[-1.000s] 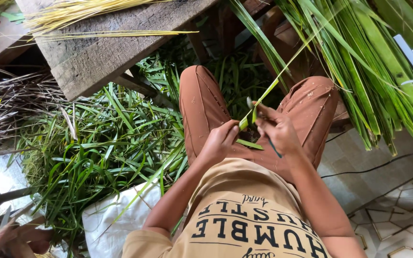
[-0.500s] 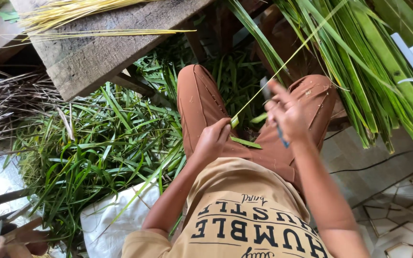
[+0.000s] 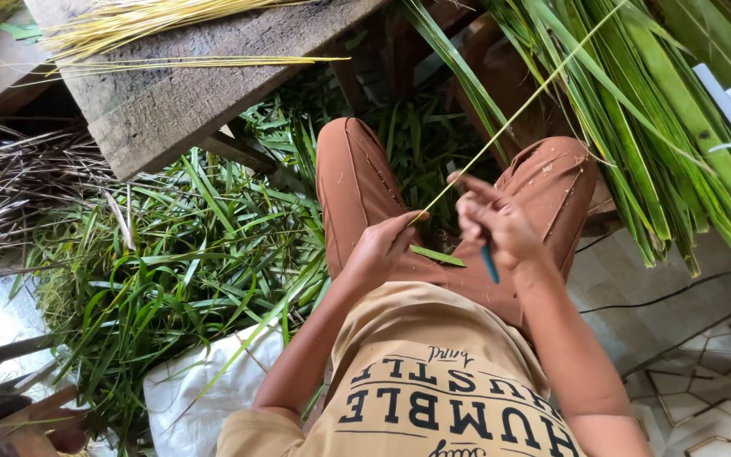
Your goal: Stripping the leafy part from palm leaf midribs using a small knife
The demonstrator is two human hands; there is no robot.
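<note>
Head view: thin yellowish leaf rib (image 3: 501, 127) being held slantwise above lap, lower end being pinched by left hand (image 3: 380, 247), fingers closed on it; top running up-right into leaf bundle (image 3: 662, 110). Blue-handled knife (image 3: 489, 264) being gripped in right hand (image 3: 494, 227), fist closed, just beside rib. Green strip (image 3: 437, 255) lying on brown trousers (image 3: 357, 186). Cut leaves (image 3: 179, 254) being piled on floor at left, under wooden bench (image 3: 188, 76).
</note>
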